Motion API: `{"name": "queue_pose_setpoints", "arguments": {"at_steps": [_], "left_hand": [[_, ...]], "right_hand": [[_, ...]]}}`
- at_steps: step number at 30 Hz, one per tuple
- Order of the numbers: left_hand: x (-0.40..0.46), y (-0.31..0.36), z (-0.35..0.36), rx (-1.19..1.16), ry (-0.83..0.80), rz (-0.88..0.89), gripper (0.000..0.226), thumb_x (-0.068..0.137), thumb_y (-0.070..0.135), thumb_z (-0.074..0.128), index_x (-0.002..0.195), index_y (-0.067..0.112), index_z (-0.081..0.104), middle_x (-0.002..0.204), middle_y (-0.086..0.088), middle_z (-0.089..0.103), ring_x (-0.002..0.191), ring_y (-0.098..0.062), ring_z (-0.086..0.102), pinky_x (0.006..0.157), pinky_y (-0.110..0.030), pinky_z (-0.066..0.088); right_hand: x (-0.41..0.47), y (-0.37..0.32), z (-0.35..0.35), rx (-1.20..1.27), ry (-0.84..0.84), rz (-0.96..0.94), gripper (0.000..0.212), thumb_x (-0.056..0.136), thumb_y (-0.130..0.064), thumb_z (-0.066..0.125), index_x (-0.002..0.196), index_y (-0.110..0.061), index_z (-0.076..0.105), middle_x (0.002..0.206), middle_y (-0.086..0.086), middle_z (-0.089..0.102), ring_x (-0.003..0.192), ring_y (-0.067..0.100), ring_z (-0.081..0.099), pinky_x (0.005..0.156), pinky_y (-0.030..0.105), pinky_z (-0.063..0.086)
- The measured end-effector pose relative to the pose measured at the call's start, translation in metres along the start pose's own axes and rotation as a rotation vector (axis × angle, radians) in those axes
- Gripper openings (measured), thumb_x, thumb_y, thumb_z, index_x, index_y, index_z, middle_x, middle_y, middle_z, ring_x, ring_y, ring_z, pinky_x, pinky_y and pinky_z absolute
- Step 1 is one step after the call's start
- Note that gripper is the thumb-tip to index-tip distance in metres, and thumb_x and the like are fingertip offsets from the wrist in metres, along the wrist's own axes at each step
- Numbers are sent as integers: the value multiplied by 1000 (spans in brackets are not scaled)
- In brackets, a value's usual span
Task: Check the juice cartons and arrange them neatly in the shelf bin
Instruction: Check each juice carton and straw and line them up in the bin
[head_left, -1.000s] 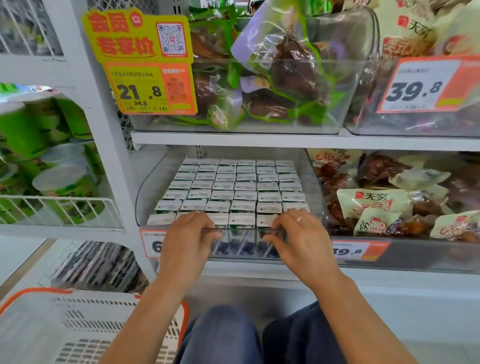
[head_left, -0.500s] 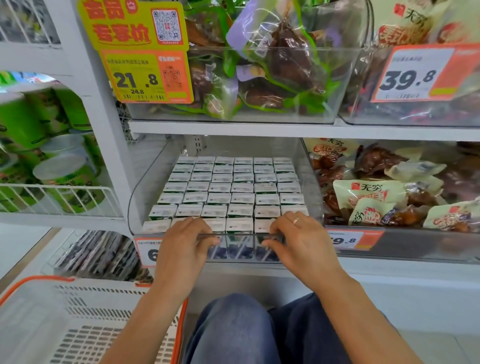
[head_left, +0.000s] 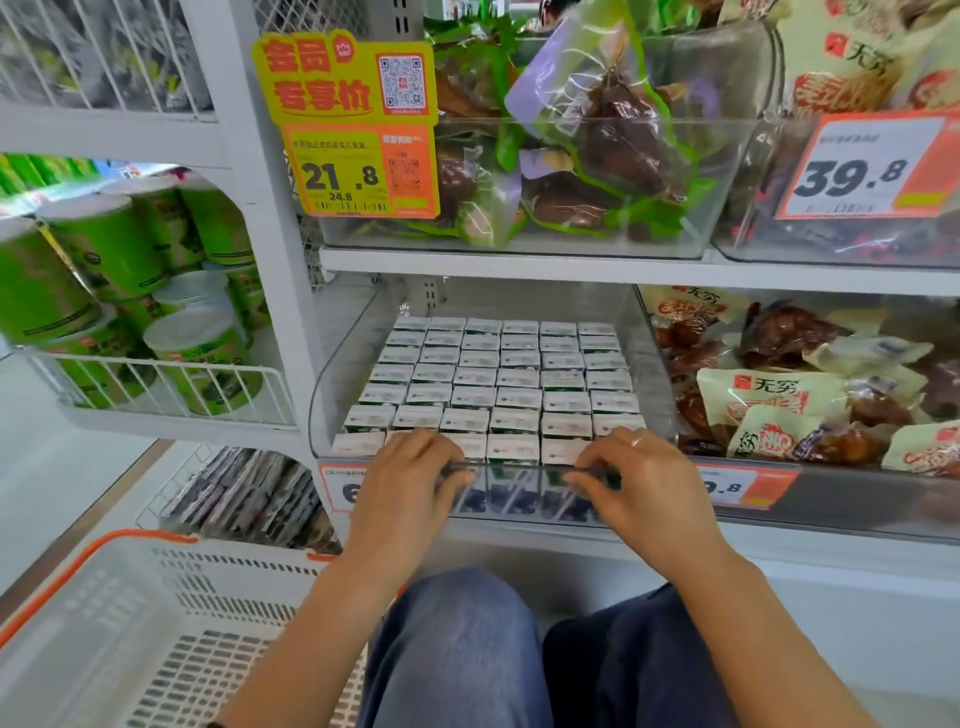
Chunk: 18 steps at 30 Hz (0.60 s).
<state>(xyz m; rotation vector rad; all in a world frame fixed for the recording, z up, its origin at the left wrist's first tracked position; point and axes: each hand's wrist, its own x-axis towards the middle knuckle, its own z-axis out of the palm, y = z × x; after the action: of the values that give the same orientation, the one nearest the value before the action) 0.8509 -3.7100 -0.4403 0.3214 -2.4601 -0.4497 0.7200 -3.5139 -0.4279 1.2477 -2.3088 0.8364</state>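
Both hands clasp the clear front lip of the bin (head_left: 332, 384). The left hand (head_left: 402, 486) curls its fingers over the edge, thumb in front; the right hand (head_left: 641, 486), with a ring, does the same just beside it. Right behind the fingertips the cartons (head_left: 498, 384) stand in tight, even rows, filling the bin toward the back. Below the left forearm sits a white basket (head_left: 156, 623) with an orange rim. Right of the right hand, snack packs (head_left: 779, 395) fill the next bin.
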Motion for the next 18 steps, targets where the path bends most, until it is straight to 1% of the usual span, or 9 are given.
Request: {"name": "queue_pose_setpoints", "arguments": {"at_steps": [5, 8, 9, 11, 12, 13, 14, 16, 18], "left_hand": [[4, 1, 2, -88, 25, -51, 7, 75, 6, 79, 74, 7, 71, 75, -6, 60, 72, -27, 57, 65, -40, 49], [3, -2, 3, -108, 31, -82, 8, 74, 3, 79, 73, 6, 71, 74, -6, 59, 72, -27, 57, 67, -37, 48], [2, -4, 3, -112, 31, -92, 9, 73, 2, 79, 72, 7, 71, 73, -6, 59, 71, -26, 57, 68, -34, 47], [1, -8, 1, -118, 22, -124, 11, 71, 1, 80, 70, 8, 72, 72, -4, 60, 71, -23, 57, 70, -17, 41], [1, -9, 0, -123, 21, -145, 11, 70, 2, 80, 70, 9, 72, 72, -3, 60, 72, -22, 57, 69, -11, 37], [1, -9, 0, -130, 24, -160, 10, 70, 3, 81, 70, 9, 73, 73, -2, 61, 72, -21, 57, 69, -10, 36], [1, -9, 0, -132, 28, -166, 10, 70, 4, 81, 70, 10, 73, 73, -2, 61, 73, -22, 58, 68, -12, 36], [0, -9, 1, -129, 33, -162, 9, 70, 7, 82, 71, 11, 74, 73, -2, 61, 73, -23, 59, 67, -22, 40], [-1, -6, 2, -125, 32, -150, 9, 69, 8, 82, 72, 11, 74, 73, -3, 62, 73, -23, 59, 66, -28, 43]], "right_hand": [[-1, -3, 1, -21, 15, -28, 16, 69, -12, 84, 74, -10, 69, 69, 1, 64, 64, 27, 60, 60, 33, 50], [-2, -5, 3, -37, 8, -53, 18, 67, -13, 85, 74, -11, 69, 69, 1, 64, 64, 26, 61, 55, 34, 52], [-2, -7, 4, -42, -4, -65, 19, 67, -14, 86, 74, -12, 68, 69, 1, 64, 63, 26, 62, 54, 33, 52], [-3, -10, 7, -42, -31, -75, 19, 67, -16, 86, 73, -13, 68, 69, -1, 64, 62, 24, 62, 52, 31, 51], [-3, -11, 7, -35, -40, -74, 18, 67, -16, 85, 74, -13, 68, 69, -1, 64, 62, 24, 62, 52, 31, 51], [-2, -11, 7, -26, -47, -70, 18, 68, -16, 85, 74, -13, 69, 69, -1, 64, 62, 24, 62, 51, 31, 51], [-2, -10, 7, -17, -52, -64, 18, 68, -17, 85, 74, -13, 69, 69, -2, 64, 62, 23, 62, 52, 30, 51], [-1, -8, 4, -13, -61, -58, 18, 67, -17, 86, 72, -15, 68, 69, -3, 64, 61, 22, 62, 53, 26, 48], [-1, -7, 2, -20, -74, -52, 18, 67, -17, 86, 71, -15, 68, 68, -4, 64, 61, 21, 62, 54, 25, 46]]}}
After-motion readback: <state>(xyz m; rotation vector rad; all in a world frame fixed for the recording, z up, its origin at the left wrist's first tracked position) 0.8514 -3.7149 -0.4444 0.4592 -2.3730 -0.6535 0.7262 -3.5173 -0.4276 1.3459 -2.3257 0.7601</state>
